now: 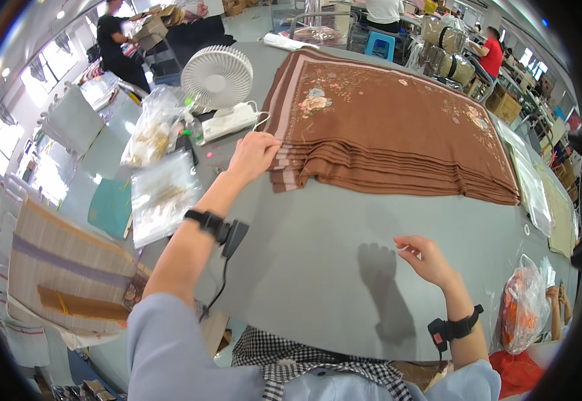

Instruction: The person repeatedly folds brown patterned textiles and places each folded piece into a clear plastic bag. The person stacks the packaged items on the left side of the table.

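Observation:
A stack of brown cloths (pixel 384 110) with printed flowers and a pale striped border lies on the grey table (pixel 304 267). Its near edge falls in several layered, wavy folds. At the stack's left near corner, my left hand (pixel 254 157) is closed, with fingertips pinching the edge of a brown cloth. My right hand (pixel 428 260) hovers over the table, nearer to me than the stack and apart from it. Its fingers are loosely bent and spread, nothing is in them, and its shadow falls to the left.
Left of the stack are a white fan (pixel 217 77), a white power strip (pixel 230 121), a small bottle (pixel 194 127) and clear plastic bags (pixel 164 194). Plastic-wrapped sheets (pixel 528 180) line the right edge, near a bag with orange contents (pixel 525 307). Other people work farther back.

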